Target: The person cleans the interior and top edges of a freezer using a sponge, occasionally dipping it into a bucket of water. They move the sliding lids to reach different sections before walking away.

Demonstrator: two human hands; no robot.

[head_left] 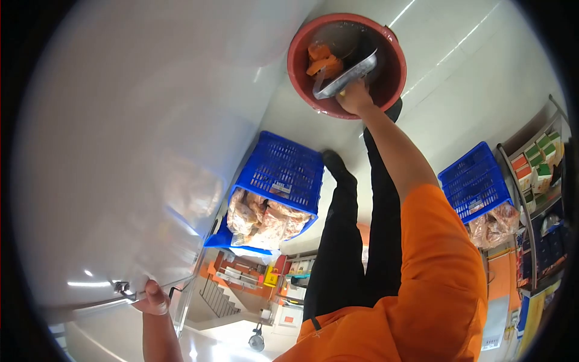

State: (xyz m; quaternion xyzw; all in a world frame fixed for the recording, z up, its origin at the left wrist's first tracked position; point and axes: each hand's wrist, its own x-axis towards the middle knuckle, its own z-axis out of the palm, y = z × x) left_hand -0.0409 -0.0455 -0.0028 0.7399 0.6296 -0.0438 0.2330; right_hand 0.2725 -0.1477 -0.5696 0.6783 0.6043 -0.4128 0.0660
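Observation:
My right hand (pixel 356 98) reaches into a red tub (pixel 295 78) and grips a shallow metal tray (pixel 347 76) by its near side. A bit of yellow shows between the fingers and the tray; what it is I cannot make out. The tray is tilted on edge inside the tub. Beside it lie orange cloth-like pieces (pixel 324 60). At the lower left, my left hand (pixel 155 300) holds the edge of a large white glossy panel (pixel 120 151), thumb on top, beside a small metal latch (pixel 122 287). The other fingers are partly hidden.
A blue crate (pixel 283 160) with bagged meat-like packs (pixel 265 220) stands near my feet. Another blue crate (pixel 475 181) with similar bags (pixel 494 224) is at the right, beside a shelf (pixel 531 241) of boxed goods. Stairs (pixel 220 298) appear behind, at the bottom.

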